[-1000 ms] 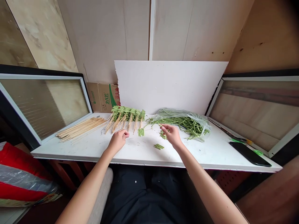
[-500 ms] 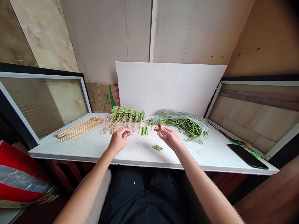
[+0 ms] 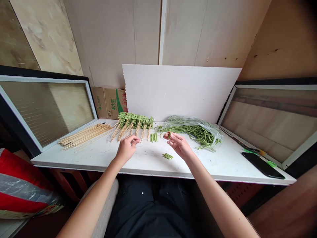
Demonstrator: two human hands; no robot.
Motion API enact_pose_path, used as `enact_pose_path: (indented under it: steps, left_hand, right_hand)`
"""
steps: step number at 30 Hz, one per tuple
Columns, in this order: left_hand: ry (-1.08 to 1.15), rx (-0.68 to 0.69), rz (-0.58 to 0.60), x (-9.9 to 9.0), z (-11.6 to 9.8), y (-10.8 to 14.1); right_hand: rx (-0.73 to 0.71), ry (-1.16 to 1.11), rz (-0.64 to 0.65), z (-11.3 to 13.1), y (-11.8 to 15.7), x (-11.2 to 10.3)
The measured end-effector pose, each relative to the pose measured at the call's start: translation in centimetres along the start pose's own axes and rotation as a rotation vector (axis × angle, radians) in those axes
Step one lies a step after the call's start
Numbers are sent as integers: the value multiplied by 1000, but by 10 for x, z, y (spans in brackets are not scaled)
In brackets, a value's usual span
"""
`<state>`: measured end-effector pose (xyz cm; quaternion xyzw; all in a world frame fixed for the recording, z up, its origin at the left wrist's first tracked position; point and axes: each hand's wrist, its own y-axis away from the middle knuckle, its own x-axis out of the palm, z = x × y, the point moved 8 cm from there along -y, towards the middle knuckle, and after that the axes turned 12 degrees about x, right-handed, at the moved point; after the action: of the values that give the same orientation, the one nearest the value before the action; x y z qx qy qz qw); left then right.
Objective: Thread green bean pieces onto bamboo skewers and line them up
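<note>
My left hand (image 3: 127, 145) pinches the end of a thin wooden skewer (image 3: 145, 138). Several short green bean pieces (image 3: 154, 137) are threaded side by side on the skewer. At its other end my right hand (image 3: 178, 142) holds one more cut bean piece (image 3: 169, 134) between thumb and fingers, at the skewer's tip. Below, a small group of cut bean pieces (image 3: 167, 155) lies on the white table (image 3: 146, 160). Behind my left hand is a stack of filled bean skewers (image 3: 136, 120), their bare ends pointing towards me.
A bundle of bare skewers (image 3: 85, 135) lies at the left. Long green beans (image 3: 203, 135) spill from a clear plastic bag (image 3: 198, 121) at the right. A black phone (image 3: 262, 164) and scissors (image 3: 247, 145) lie farther right. A cardboard box (image 3: 109, 102) stands behind.
The threaded bean pieces have shifted very slightly right with the skewer. Both hands have stayed nearly in place, with the bean piece still at the skewer's tip.
</note>
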<state>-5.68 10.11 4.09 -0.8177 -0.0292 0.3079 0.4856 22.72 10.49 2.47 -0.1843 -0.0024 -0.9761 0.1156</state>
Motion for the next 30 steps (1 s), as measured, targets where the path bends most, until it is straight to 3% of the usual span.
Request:
enact_pose_path:
  steps: [30]
  left_hand:
    - [-51, 112, -55, -10, -17, -4]
  right_hand:
    - [-24, 20, -82, 1, 1, -5]
